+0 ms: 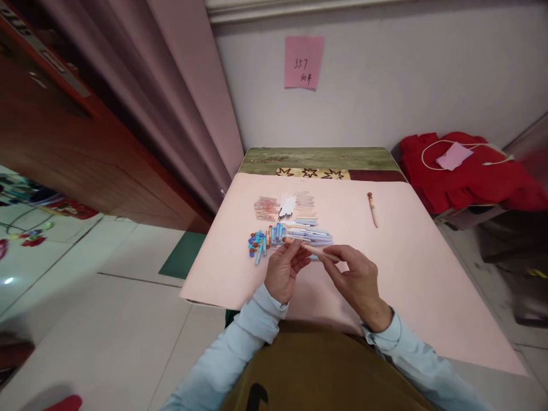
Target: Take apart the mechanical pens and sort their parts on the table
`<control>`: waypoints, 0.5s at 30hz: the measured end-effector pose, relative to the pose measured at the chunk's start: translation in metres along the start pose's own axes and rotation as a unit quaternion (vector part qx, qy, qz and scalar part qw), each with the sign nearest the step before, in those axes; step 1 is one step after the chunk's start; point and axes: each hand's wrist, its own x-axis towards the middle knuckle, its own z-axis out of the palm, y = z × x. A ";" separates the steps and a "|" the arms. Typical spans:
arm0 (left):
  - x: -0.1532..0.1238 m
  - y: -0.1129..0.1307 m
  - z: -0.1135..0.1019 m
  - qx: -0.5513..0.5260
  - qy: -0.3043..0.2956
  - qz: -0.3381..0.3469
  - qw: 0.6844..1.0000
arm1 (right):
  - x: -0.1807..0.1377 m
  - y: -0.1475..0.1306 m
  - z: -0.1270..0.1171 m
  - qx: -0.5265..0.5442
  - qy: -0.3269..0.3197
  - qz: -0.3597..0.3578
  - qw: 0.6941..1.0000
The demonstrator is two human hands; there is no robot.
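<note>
My left hand (286, 268) and my right hand (356, 279) are both closed on one pale pink pen (314, 249), held level just above the pink table cover (411, 268). The left fingers pinch its left end, the right fingers grip its right part. Just beyond my hands lies a heap of pen parts: blue caps and barrels (261, 242), pale blue pen bodies (310, 234), a bundle of refills (286, 208) and pinkish pieces (266, 208). A single assembled pink pen (373, 209) lies apart at the far right of the cover.
The table stands against a white wall with a pink note (303, 61). A curtain (171, 103) and a wooden cabinet (64, 131) are to the left. A red cloth pile (466, 171) with a white cord lies at the right. The floor is tiled.
</note>
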 end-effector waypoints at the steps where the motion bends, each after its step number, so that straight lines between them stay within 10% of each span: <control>1: 0.000 0.000 0.000 0.001 0.002 0.001 1.000 | 0.000 0.000 0.000 -0.006 0.001 -0.001 1.000; 15: -0.001 -0.006 0.006 0.029 0.020 0.052 0.998 | -0.008 0.003 0.002 -0.057 -0.082 0.054 0.994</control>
